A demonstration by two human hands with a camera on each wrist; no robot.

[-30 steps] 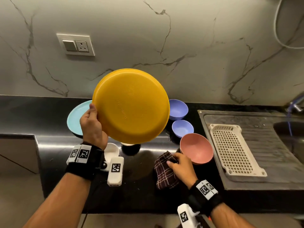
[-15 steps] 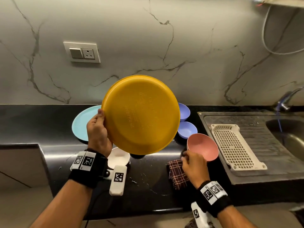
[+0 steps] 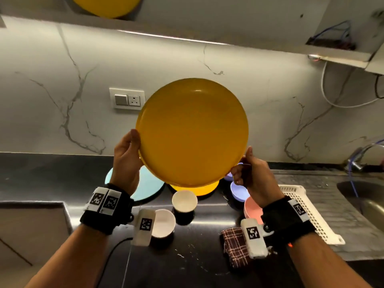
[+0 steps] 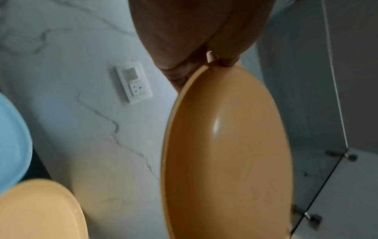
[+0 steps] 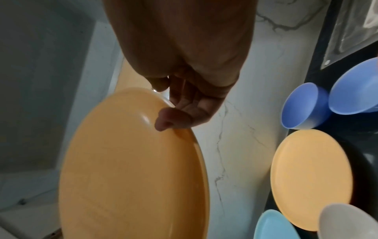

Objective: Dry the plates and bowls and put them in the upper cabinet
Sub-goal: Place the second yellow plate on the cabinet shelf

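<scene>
A large yellow plate (image 3: 192, 134) is held up in front of the marble wall, its underside toward me. My left hand (image 3: 126, 156) grips its left rim and my right hand (image 3: 247, 171) pinches its right rim. The right wrist view shows the thumb (image 5: 169, 121) pressed on the plate (image 5: 132, 177). In the left wrist view the fingers (image 4: 212, 59) curl over the plate's edge (image 4: 225, 153). Another yellow plate (image 3: 106, 5) shows at the open upper cabinet, top left. The checked cloth (image 3: 234, 244) lies on the counter under my right wrist.
On the black counter lie a light blue plate (image 3: 118, 179), a yellow plate (image 3: 199, 190), two white bowls (image 3: 184, 200), purple bowls (image 3: 239, 191) and a pink bowl (image 3: 252, 208). A white rack (image 3: 307, 215) lies beside the sink (image 3: 365, 196). A wall socket (image 3: 126, 99) sits behind.
My right hand let go of the cloth and took the plate's right rim. The plate rose higher, and my view tilted up toward the cabinet.
</scene>
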